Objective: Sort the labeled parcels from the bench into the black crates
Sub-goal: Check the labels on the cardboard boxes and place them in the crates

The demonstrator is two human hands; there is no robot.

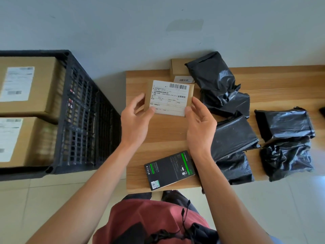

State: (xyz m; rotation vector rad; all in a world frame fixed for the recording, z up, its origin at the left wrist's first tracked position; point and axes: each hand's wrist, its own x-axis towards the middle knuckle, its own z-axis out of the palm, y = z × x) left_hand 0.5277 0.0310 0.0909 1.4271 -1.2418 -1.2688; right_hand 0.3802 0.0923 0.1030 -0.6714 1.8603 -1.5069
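Observation:
I hold a small brown cardboard parcel [169,98] with a white barcode label above the wooden bench [158,138]. My left hand [136,120] pinches its left edge, thumb on the label's lower corner. My right hand [200,124] grips its right edge. The black crate [82,110] stands on the floor to the left of the bench and holds two labeled cardboard boxes [26,85]. Another small labeled box [177,71] lies at the bench's far edge. A black and green flat box [169,169] lies at the near edge.
Several black plastic-wrapped parcels [233,136] lie on the right half of the bench, some stacked on each other. A grey wall runs behind the bench. Pale floor tiles surround the crate and my legs.

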